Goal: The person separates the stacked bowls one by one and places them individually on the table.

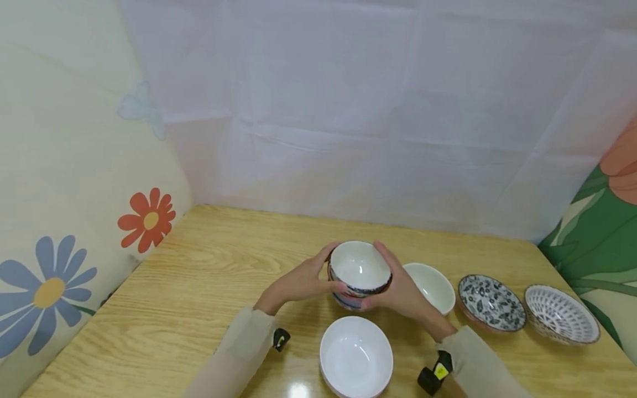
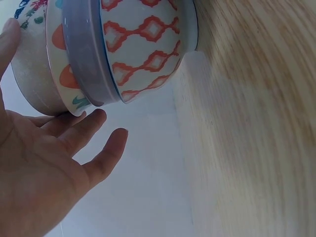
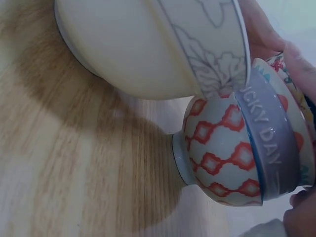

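Note:
Both hands hold a bowl with a white inside (image 1: 359, 264) and a dark patterned outside, one hand on either side. My left hand (image 1: 304, 283) has its thumb on the near side and other fingers behind the bowl. My right hand (image 1: 404, 290) grips the opposite side, its thumb low at the front. Directly beneath is a bowl with red diamonds (image 3: 217, 148) and a lilac band lettered "CKY DAY"; in the left wrist view the upper bowl (image 2: 34, 79) sits at its rim. Just in front stands a white bowl (image 1: 355, 356), its leaf-patterned outside (image 3: 212, 54) large in the right wrist view.
To the right, a pale bowl (image 1: 432, 287), a dark floral-patterned bowl (image 1: 491, 303) and a white bowl with grey dashes (image 1: 562, 314) stand in a row on the wooden table (image 1: 199, 276). White sheeting (image 1: 318, 110) hangs behind the table.

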A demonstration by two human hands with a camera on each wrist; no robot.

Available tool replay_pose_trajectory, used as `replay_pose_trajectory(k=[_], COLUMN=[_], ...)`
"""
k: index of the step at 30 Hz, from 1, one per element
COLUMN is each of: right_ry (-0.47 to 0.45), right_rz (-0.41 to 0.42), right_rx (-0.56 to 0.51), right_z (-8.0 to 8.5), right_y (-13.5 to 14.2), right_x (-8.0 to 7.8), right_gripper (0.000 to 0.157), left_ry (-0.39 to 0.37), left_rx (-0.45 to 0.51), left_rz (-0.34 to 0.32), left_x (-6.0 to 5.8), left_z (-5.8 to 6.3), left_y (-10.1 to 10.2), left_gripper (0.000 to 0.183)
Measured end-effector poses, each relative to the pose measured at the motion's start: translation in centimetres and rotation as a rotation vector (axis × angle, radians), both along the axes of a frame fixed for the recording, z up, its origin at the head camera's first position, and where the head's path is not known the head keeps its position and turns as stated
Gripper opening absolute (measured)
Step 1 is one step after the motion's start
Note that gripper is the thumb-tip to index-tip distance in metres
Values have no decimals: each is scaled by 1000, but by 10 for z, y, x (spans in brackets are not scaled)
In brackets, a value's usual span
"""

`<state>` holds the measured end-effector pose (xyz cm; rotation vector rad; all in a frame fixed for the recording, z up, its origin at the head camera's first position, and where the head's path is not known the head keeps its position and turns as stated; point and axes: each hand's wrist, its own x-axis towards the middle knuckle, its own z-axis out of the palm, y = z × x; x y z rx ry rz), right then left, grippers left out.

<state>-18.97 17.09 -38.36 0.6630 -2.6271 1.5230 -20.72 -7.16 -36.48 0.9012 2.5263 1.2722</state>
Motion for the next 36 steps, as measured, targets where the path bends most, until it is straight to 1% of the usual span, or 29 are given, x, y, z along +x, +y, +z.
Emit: replay_pose_trajectory(k=[5,9,13,16,21,24,29,33,36], right_ry=[-4,4,32,53,88,104,116,80,32], right_rz=[-28,-34,-31,-34,-47,-59,-82,-74,-64], right_rx=[5,-10,-19,-21,-18,-23,-22,-13,-12], right_z=[1,1,-1,-4,-5,-5,-4,-2,1], right_y=[-2,-3,-3,-3,-3,-4,-3,-3,-3], right_x=[-2,-2,-4,-4,-3,-2,-1,0,-1], right_gripper=[117,115,112,110,108,107,106,105,105], left_ry=[0,8,9,-4,-28,-10,13,-1,-21], left_rx=[19,24,15,-5,-16,-36,-53,-46,-47], left_rz=[-18,-16,2,11,9,19,18,6,13], left_x=[0,0,-1,-1,-1,-2,-2,-2,-1], left_z=[0,-2,-4,-7,-9,-9,-10,-10,-9], left_y=[-1,0,2,3,3,4,4,4,3], left_gripper=[88,94,97,100,106,107,103,101,100])
